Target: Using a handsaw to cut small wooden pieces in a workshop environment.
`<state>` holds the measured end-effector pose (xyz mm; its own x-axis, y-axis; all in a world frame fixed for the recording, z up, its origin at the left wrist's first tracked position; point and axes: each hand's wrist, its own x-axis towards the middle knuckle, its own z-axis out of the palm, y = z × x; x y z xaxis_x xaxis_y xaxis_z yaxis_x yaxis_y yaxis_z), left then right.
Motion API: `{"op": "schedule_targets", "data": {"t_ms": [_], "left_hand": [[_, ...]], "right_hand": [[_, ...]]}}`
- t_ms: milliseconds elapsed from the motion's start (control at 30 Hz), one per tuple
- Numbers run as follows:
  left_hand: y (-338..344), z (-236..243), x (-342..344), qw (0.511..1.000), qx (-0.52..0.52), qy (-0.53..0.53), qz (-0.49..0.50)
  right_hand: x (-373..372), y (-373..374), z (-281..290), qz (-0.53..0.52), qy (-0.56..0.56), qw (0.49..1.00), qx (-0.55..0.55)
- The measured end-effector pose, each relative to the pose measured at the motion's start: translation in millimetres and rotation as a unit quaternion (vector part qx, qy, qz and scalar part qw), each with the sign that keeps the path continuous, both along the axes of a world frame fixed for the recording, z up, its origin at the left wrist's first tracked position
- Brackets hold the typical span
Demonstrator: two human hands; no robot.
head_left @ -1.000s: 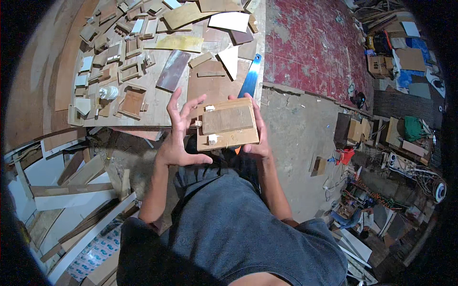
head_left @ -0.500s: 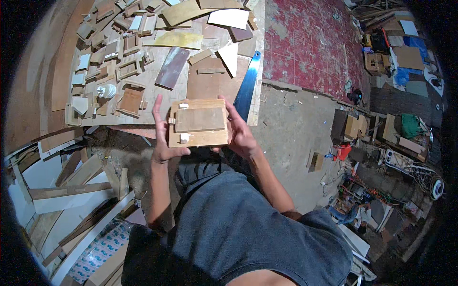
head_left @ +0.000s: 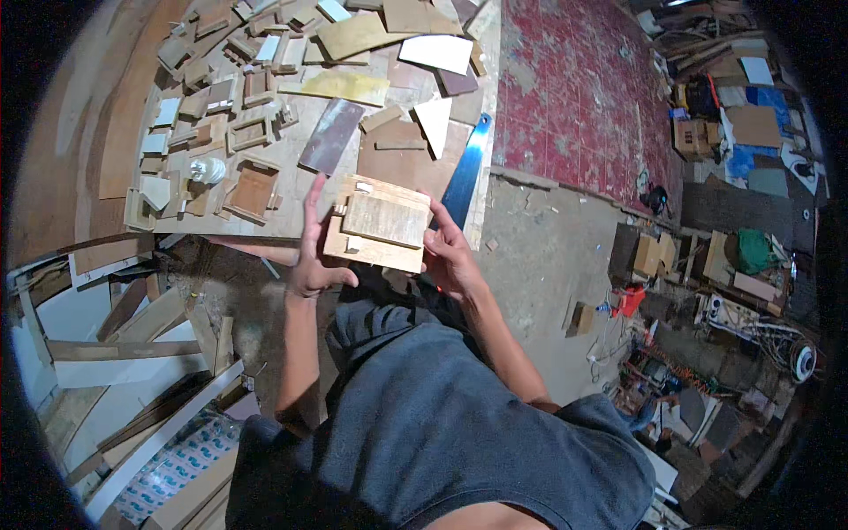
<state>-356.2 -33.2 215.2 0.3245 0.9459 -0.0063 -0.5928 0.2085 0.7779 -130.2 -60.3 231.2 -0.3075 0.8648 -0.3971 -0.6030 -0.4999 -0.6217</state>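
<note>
Both hands hold a small stack of flat plywood pieces [head_left: 378, 224] in front of my chest, near the front edge of a wooden worktable [head_left: 291, 231]. My left hand [head_left: 311, 252] supports the stack's left side, fingers stretched up along it. My right hand [head_left: 449, 252] grips the right side from beneath. The top piece is a light rectangular panel lying on a larger notched board.
The worktable carries several wood offcuts, small frames [head_left: 252, 190] and a dark panel [head_left: 329, 134]; a blue saw blade [head_left: 465, 172] lies at its right edge. Planks and boards [head_left: 124, 353] are stacked at lower left. Red tiled floor [head_left: 574, 88] and clutter lie to the right.
The stack has shifted slightly left and tilted, and my left hand has slid from spread fingers behind it to a flatter hold along its left side.
</note>
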Motion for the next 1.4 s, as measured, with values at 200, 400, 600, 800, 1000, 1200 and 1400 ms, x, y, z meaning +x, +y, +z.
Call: {"op": "schedule_targets", "data": {"t_ms": [200,400,600,800,1000,1200,1400], "left_hand": [[0.1,-57.9,4.6,0.979,-0.096,0.177,-0.036],[-15.0,-193.5,-5.9,0.748,-0.089,0.651,0.094],[-7.6,-241.8,-26.6,0.659,0.065,0.709,0.243],[12.5,-278.3,-9.8,0.591,-0.002,0.773,0.230],[14.3,-284.5,19.4,0.519,0.006,0.794,0.317],[6.4,-313.5,1.2,0.424,0.078,0.806,0.405],[7.0,-338.6,6.3,0.506,-0.021,0.793,0.339]], "right_hand": [[19.2,26.4,-38.6,-0.022,-0.130,0.991,-0.014],[-15.3,99.2,-77.0,-0.008,-0.115,0.993,-0.002],[-73.3,179.5,-107.3,0.023,-0.103,0.994,0.030],[-103.1,263.5,-143.9,0.007,-0.091,0.995,0.040],[-114.2,329.7,-167.4,-0.008,-0.177,0.982,0.059],[-173.4,379.1,-171.4,0.007,-0.146,0.988,0.056],[-209.6,435.6,-173.7,-0.018,-0.083,0.993,0.081]]}}
